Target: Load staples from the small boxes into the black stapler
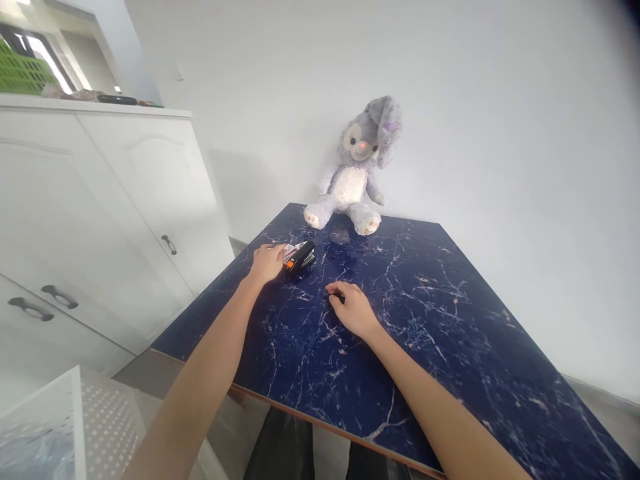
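My left hand [269,262] rests toward the left side of the table, fingers bent downward and mostly hidden by the back of the hand. Right beside it lies a small white-and-red printed packet [289,251], which the fingertips seem to touch; whether they grip it is unclear. Against the packet stands a black stapler [302,257] with an orange patch on its near end. Closer to me, around the middle, my right hand [354,311] sits on the tabletop with thumb and fingers curled together. A dark spot shows between them, too small to identify.
The dark blue marble-patterned table [430,320] meets a white wall at the back. A grey plush rabbit [350,183] sits at its far edge. White cabinets [140,173] stand on the left, with a green basket [23,70] on top. A framed picture [45,427] is at lower left.
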Tool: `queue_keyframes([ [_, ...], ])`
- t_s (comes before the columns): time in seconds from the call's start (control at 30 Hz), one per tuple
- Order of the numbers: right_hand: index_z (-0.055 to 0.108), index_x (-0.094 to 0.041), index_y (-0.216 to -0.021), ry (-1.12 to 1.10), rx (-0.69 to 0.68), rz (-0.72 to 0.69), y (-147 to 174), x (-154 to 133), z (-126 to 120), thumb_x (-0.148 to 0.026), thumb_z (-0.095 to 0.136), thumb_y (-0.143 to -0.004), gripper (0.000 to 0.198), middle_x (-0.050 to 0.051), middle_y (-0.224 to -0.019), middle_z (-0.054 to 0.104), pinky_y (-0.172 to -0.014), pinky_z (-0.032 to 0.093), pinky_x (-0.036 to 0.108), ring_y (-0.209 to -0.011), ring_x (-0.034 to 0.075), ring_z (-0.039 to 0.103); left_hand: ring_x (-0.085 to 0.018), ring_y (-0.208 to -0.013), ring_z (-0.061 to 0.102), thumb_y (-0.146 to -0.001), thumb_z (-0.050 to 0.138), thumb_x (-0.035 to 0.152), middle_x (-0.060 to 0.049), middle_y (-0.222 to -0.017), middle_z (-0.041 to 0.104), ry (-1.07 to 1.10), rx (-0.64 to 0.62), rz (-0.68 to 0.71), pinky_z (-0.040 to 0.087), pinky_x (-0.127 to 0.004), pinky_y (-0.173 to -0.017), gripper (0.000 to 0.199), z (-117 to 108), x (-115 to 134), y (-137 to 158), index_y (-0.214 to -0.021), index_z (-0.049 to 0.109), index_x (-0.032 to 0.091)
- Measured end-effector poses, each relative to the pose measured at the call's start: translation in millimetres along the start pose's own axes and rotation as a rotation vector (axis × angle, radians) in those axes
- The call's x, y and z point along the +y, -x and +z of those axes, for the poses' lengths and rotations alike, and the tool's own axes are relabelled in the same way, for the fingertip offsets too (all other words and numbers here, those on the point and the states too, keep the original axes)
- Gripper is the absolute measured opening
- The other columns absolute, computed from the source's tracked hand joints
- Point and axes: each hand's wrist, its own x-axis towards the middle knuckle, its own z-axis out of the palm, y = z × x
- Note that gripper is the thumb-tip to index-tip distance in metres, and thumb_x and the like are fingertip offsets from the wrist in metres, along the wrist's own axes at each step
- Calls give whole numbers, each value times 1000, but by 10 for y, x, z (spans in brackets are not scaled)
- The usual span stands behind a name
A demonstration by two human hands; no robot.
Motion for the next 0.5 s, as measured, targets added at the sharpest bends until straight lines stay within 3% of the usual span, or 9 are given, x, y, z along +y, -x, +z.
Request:
queue_keyframes([
  [0.17, 69, -23, -107, 3, -8, -12, 4, 31, 20, -16, 53, -87, 27, 4, -106, 72, -97, 46, 38, -105, 21, 60, -26, -122, 55, -95, 40, 18, -3, -114, 74, 90, 6, -28, 42, -39, -104, 42, -61, -16, 19, -126, 67, 27],
  [0.3, 69, -23, -108, 13, -5, -25, 4, 37, 36, -16, 53, -87, 27, 4, -107, 72, -97, 46, 38, -105, 21, 60, -25, -121, 56, -91, 45, 17, -3, -123, 71, 138, 3, -56, 43, -37, -104, 41, -113, 16, 8, -123, 69, 26],
  [0.43, 68, -22, -110, 21, 7, -40, 4, 16, 26, -14, 53, -86, 29, 4, -106, 72, -97, 45, 37, -104, 21, 59, -24, -117, 58, -94, 47, 29, -4, -127, 68, 266, -102, 118, 44, -35, -101, 39, -240, 162, 42, -129, 64, 25],
  [0.5, 68, -21, -110, 26, 7, -44, 4, 6, 19, -13, 53, -85, 30, 4, -105, 72, -96, 45, 37, -103, 21, 59, -25, -111, 61, -90, 57, 40, -6, -124, 68, 238, -154, 204, 47, -35, -94, 46, -304, 260, 74, -133, 60, 25],
])
